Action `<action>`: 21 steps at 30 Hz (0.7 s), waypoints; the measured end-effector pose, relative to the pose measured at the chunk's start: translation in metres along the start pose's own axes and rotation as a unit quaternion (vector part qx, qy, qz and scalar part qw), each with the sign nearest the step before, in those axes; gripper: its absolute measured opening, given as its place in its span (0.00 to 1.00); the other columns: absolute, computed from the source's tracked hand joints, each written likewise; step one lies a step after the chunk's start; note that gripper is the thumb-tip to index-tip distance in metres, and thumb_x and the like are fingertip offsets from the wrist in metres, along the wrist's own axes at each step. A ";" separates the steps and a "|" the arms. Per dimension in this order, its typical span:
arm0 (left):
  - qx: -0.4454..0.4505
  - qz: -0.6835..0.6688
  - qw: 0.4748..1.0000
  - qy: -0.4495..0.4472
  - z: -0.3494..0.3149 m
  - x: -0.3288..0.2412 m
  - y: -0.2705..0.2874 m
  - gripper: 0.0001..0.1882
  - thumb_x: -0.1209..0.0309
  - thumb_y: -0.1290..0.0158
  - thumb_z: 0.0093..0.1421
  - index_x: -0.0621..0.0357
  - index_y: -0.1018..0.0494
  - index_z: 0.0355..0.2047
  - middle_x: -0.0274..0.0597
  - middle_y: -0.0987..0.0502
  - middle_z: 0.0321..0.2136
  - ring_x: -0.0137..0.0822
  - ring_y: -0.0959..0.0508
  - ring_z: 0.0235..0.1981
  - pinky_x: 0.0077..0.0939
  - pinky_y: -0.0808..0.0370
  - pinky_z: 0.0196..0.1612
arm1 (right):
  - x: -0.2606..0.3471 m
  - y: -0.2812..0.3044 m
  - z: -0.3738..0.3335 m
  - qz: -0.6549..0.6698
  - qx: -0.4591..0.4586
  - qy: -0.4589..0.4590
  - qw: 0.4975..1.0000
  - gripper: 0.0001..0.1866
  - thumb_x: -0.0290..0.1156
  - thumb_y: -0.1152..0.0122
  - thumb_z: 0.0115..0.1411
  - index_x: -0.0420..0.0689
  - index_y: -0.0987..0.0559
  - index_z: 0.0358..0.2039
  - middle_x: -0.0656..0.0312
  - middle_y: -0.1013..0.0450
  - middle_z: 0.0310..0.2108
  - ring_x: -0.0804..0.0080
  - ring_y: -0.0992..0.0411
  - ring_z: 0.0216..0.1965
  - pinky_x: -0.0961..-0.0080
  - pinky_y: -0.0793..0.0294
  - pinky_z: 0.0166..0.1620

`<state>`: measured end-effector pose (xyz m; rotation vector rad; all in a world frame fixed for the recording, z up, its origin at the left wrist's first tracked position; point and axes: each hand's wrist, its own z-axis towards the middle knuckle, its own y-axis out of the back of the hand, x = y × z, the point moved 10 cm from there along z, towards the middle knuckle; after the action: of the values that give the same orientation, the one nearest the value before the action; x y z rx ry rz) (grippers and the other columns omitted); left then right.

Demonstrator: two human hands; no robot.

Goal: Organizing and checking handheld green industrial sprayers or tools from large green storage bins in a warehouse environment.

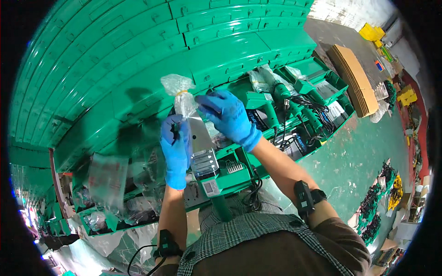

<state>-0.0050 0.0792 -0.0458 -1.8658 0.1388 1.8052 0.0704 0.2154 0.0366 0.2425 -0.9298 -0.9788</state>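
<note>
A green pipe welder with a small display panel, a clear-covered vented section and a long flat metal plate stands in front of my body, its handle toward me. Bubble wrap covers the plate's far end, gathered by a thin yellow rubber band into a loose tuft. My left hand, in a blue glove, is closed along the plate's left edge, just below the wrap. From the right, my blue-gloved right hand pinches the wrap's side near the band; its fingertips are partly hidden.
Stacked green metal cases rise beyond my hands. Open green cases at right hold more pipe welders, black cables and leaflets. Clear plastic bags lie at left over another row. Flattened cardboard stands far right, with dark green and yellow piles on the floor.
</note>
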 end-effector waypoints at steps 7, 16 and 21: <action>-0.039 -0.019 0.999 0.016 -0.035 0.005 0.036 0.07 0.78 0.48 0.57 0.59 0.31 0.37 0.32 0.30 0.34 0.22 0.31 0.35 0.18 0.32 0.40 | 0.018 -0.020 -0.031 0.005 0.028 -0.045 0.999 0.20 0.21 0.38 0.43 0.50 0.22 0.40 0.60 0.34 0.25 0.65 0.32 0.25 0.73 0.31 0.28; -0.013 0.126 0.991 0.045 -0.083 0.009 0.054 0.05 0.75 0.47 0.54 0.58 0.30 0.31 0.28 0.31 0.27 0.22 0.34 0.30 0.18 0.35 0.36 | 0.017 -0.042 -0.079 0.220 0.193 -0.055 0.955 0.08 0.29 0.40 0.52 0.49 0.20 0.34 0.59 0.29 0.24 0.62 0.29 0.28 0.71 0.30 0.33; 0.016 0.089 0.992 0.085 -0.097 0.011 0.062 0.05 0.76 0.49 0.55 0.60 0.31 0.33 0.31 0.30 0.29 0.22 0.32 0.31 0.18 0.33 0.35 | 0.023 -0.048 -0.086 0.351 0.357 -0.080 0.862 0.09 0.31 0.41 0.56 0.44 0.21 0.36 0.58 0.25 0.32 0.69 0.27 0.33 0.72 0.29 0.37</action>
<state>0.0570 -0.0131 -0.0786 -2.0370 0.4056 1.7445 0.1125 0.1516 -0.0292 0.4063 -1.3816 0.0578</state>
